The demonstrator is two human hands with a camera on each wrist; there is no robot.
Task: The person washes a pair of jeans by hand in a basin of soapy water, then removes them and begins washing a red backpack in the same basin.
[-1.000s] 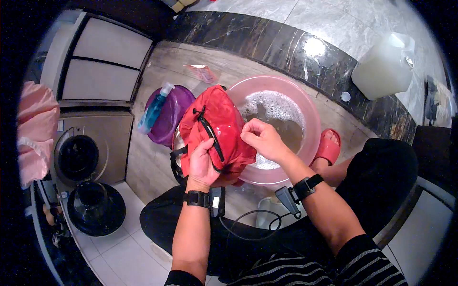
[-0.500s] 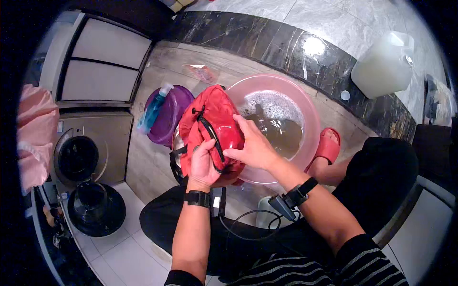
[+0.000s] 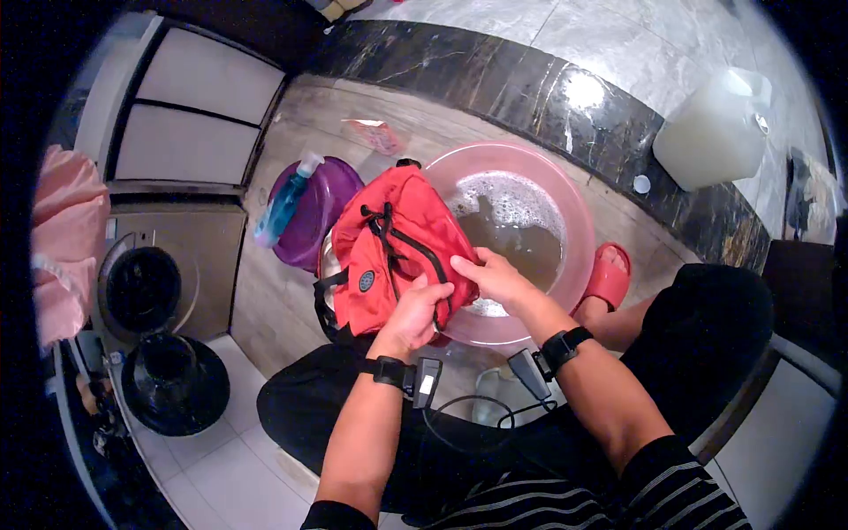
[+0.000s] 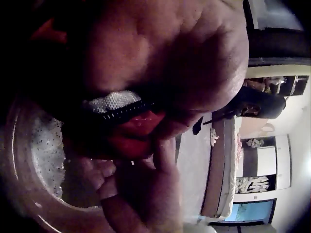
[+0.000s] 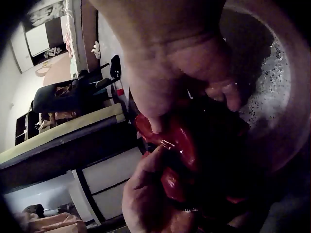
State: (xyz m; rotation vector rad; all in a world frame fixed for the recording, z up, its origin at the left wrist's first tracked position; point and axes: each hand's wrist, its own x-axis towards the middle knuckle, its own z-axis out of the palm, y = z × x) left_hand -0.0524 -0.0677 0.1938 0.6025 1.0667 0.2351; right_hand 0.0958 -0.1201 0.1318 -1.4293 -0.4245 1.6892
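Note:
A wet-looking red backpack [image 3: 393,238] with black zippers, cords and a round dark badge leans at the near-left side of the pink basin [image 3: 579,221]. My left hand [image 3: 413,316] grips its lower part beside a long black zipper, thumb over the fabric. At the bag's right edge, my right hand [image 3: 499,281] pinches the red cloth between thumb and fingers. The left wrist view shows zipper teeth and a white mesh lining [image 4: 116,103] near the left palm. In the right wrist view, both thumbs press the shiny red cloth [image 5: 180,141].
Foamy brown water [image 3: 517,252] lies in the basin. A purple basin [image 3: 331,199] with a blue spray bottle [image 3: 287,203] stands left. A red slipper [image 3: 608,278] is on a foot at right; a whitish jug [image 3: 715,132] stands on the ledge behind. A cable links both wrist cameras.
The left hand has moved right and turned the backpack, bringing its round badge into view. My right hand came onto the bag, then shifted to its right edge and now pinches the cloth.

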